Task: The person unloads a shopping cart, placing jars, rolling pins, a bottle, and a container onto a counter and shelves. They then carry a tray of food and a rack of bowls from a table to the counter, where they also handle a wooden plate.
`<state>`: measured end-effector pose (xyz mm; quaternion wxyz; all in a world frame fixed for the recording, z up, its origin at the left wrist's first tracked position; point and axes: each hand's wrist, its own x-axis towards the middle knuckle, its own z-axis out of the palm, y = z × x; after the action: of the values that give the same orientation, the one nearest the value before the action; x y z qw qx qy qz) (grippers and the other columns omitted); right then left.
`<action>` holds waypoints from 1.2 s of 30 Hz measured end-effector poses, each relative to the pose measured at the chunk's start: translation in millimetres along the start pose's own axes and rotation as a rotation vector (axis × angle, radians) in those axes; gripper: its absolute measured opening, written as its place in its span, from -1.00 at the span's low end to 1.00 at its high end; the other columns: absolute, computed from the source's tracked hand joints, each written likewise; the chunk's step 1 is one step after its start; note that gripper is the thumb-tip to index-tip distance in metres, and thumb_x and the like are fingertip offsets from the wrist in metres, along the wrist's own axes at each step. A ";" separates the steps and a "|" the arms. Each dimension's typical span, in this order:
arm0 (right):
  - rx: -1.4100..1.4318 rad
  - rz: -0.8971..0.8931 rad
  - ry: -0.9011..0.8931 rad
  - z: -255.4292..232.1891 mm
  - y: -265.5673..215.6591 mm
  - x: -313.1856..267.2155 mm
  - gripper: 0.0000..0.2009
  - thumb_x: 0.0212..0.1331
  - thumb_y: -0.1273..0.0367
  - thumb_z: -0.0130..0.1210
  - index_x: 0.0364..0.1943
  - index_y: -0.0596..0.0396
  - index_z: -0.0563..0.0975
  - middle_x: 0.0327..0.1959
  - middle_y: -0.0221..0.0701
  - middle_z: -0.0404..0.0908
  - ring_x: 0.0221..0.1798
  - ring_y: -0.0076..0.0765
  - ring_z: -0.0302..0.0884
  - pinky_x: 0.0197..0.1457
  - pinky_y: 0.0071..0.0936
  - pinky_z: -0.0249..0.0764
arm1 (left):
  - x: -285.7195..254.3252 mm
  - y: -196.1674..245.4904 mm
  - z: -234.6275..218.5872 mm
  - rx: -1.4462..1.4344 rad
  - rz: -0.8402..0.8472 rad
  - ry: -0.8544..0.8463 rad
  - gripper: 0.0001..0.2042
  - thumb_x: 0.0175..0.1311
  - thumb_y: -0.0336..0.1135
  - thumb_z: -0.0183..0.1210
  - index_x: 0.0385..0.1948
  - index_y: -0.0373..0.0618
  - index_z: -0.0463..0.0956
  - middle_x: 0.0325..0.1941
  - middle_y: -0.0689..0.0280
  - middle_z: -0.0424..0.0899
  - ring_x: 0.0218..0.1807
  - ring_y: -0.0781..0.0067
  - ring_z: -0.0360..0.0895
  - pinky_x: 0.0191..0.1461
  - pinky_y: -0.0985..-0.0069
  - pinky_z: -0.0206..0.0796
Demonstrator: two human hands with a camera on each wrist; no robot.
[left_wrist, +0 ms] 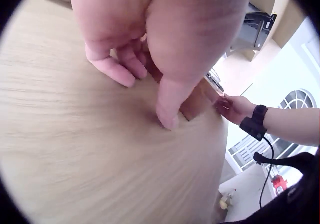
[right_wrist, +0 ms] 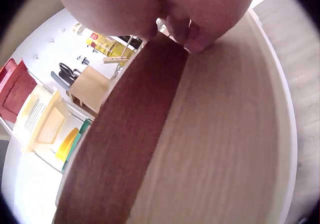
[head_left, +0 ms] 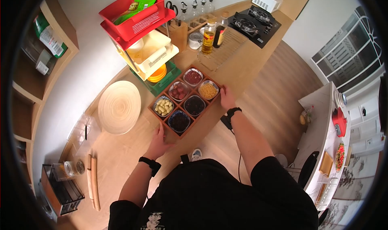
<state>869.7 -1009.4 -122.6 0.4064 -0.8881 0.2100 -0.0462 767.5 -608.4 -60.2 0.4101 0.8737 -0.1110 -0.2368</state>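
Observation:
A reddish-brown wooden compartment box (head_left: 190, 97) lies on the wooden counter. Its compartments hold bowls of pale peeled nuts or cloves (head_left: 163, 107), red dates (head_left: 179, 91), small dark red pieces (head_left: 193, 77), yellow grains (head_left: 208, 90) and dark dried food (head_left: 179, 121). My left hand (head_left: 159, 144) is at the box's near left corner, fingertips right at its end and thumb spread away. At the opposite right corner, my right hand (head_left: 228, 98) grips the box's edge with bent fingers. The box's brown side wall (right_wrist: 130, 119) runs from under that hand in the right wrist view.
Left of the box lies a round pale plate (head_left: 119, 107). Behind it stands a tiered rack with a red bin (head_left: 135, 22). An oil bottle (head_left: 207, 38) stands by a wire rack (head_left: 226, 48), with a gas stove (head_left: 254, 26) beyond. Rolling pins (head_left: 93, 181) lie at the left.

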 end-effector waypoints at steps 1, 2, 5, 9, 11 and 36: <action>0.121 -0.049 0.099 8.1 5.3 -11.0 -0.60 0.53 0.26 -0.10 0.34 0.10 0.40 0.23 -0.02 0.58 0.26 0.10 0.55 0.34 -0.17 0.43 | -0.6 -0.1 1.2 0.000 -0.024 0.007 0.16 -0.01 -0.25 0.54 0.57 -0.29 -0.17 0.31 -0.02 0.29 0.19 0.12 0.51 0.25 0.32 0.47; 0.239 -0.095 0.197 10.5 9.6 -27.4 -0.59 0.53 0.29 -0.08 0.37 0.12 0.35 0.27 -0.02 0.55 0.29 0.07 0.53 0.39 -0.19 0.40 | -2.7 -1.5 2.9 0.000 -0.051 0.009 0.18 -0.07 -0.29 0.57 0.56 -0.31 -0.16 0.31 -0.01 0.27 0.20 0.11 0.50 0.27 0.32 0.45; 0.210 -0.026 0.166 -8.7 14.9 -88.6 -0.60 0.51 0.34 -0.06 0.35 0.13 0.35 0.30 -0.02 0.52 0.32 0.03 0.52 0.37 -0.24 0.44 | 2.7 -10.8 5.6 0.099 -0.072 -0.028 0.20 -0.14 -0.29 0.57 0.54 -0.36 -0.14 0.31 -0.02 0.24 0.17 0.09 0.50 0.27 0.31 0.45; 0.089 0.138 0.009 -54.0 25.9 -207.8 -0.63 0.45 0.29 0.03 0.28 -0.02 0.44 -0.10 -0.05 0.72 -0.01 0.01 0.72 -0.01 -0.23 0.62 | 5.3 -21.1 11.5 0.047 -0.013 0.000 0.21 -0.18 -0.30 0.58 0.53 -0.40 -0.13 0.24 0.00 0.29 0.14 0.07 0.50 0.26 0.27 0.43; 0.041 0.249 -0.122 -69.6 71.8 -282.7 -0.66 0.37 0.26 0.10 0.19 -0.08 0.52 -0.29 -0.09 0.73 -0.15 0.06 0.73 -0.07 -0.18 0.61 | 1.3 -25.4 16.4 0.091 0.011 0.036 0.17 -0.17 -0.30 0.57 0.51 -0.40 -0.07 0.19 0.01 0.31 0.14 0.04 0.48 0.26 0.23 0.41; 0.082 1.600 0.868 -70.7 194.9 -944.6 -0.71 0.06 0.31 0.21 -0.10 0.01 0.68 -0.06 -0.13 0.74 0.08 0.05 0.67 0.21 -0.16 0.57 | -119.6 -6.1 236.5 0.805 0.493 -0.880 -0.60 0.26 -0.03 0.22 -0.53 -0.25 0.65 -0.42 -0.09 0.70 -0.23 -0.17 0.67 -0.08 0.04 0.49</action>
<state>-70.9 -784.6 -136.4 0.2336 -0.3667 0.8962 -0.0882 544.8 -715.1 -156.7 0.0088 0.7293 -0.5464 -0.4117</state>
